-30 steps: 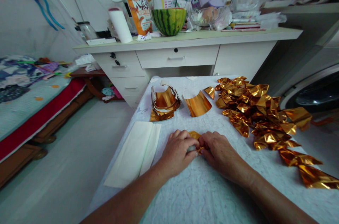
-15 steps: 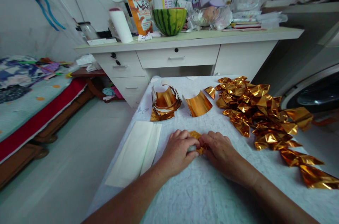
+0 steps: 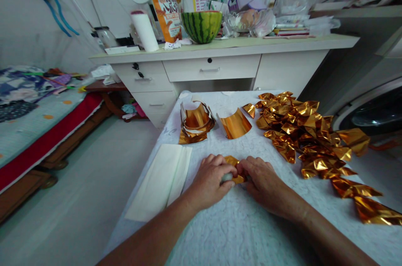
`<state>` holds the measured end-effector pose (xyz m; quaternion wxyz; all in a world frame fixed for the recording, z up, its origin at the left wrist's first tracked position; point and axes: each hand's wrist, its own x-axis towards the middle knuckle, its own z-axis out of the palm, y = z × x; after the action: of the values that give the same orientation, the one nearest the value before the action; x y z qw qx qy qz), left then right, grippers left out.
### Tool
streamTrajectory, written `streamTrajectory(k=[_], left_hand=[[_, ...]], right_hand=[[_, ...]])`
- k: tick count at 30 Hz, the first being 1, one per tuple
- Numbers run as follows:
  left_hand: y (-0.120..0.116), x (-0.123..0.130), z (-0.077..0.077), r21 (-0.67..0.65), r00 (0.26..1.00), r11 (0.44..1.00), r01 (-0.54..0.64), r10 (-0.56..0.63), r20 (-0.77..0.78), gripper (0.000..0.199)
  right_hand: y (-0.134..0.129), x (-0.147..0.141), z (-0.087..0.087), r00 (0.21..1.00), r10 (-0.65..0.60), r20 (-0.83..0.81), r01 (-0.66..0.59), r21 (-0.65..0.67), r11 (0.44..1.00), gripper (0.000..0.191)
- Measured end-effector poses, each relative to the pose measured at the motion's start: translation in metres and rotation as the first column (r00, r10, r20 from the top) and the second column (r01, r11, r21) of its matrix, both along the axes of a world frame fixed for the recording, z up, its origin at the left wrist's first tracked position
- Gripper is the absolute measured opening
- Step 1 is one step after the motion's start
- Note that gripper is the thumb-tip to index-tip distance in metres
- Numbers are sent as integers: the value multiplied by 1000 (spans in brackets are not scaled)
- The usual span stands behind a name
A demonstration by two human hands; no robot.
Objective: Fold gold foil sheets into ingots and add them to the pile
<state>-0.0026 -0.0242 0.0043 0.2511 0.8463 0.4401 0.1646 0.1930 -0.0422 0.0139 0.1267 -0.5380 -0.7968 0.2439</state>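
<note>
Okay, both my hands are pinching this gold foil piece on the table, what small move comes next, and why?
Probably press the fold flat and crease it. The left hand and right hand meet over one gold foil piece, mostly hidden beneath the fingers, on the white table cover. The folded foil pile at right suggests where it goes afterward.

Foil piece [image 3: 233,161] between both hands, folded foil pile [image 3: 307,132] right

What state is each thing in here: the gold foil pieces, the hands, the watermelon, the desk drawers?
Left hand: closed on the gold foil piece.
Right hand: pinching the same piece.
Gold foil piece: half folded, pressed to the table.
Folded foil pile: heaped, crinkled.
Curled foil sheets: unfolded, stacked.
Watermelon: cut in half.
Desk drawer: shut.
</note>
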Motion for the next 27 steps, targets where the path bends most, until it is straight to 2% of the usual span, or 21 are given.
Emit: streamTrajectory(k=[3,10,15,20,24,27], left_hand=[[-1,-3,2,-13,999,999,35,-35,-1,26],[0,-7,4,-21,996,998,64,-63,63,28],[0,-9,5,-36,989,999,39,-33,142,31],[1,-13,4,-34,972,999,27,-18,234,35],[3,-15,2,-14,945,998,-54,56,323,39],[6,-16,0,10,934,990,-142,131,332,39]], right_hand=[[0,1,5,999,36,-10,-36,6,999,38],[1,-3,6,993,117,5,-117,112,987,16],[0,-5,5,973,189,130,-212,194,958,12],[-3,-8,6,950,203,240,-256,217,942,7],[-5,-11,6,931,197,308,-280,252,926,12],[-5,-12,4,921,199,334,-303,298,905,11]])
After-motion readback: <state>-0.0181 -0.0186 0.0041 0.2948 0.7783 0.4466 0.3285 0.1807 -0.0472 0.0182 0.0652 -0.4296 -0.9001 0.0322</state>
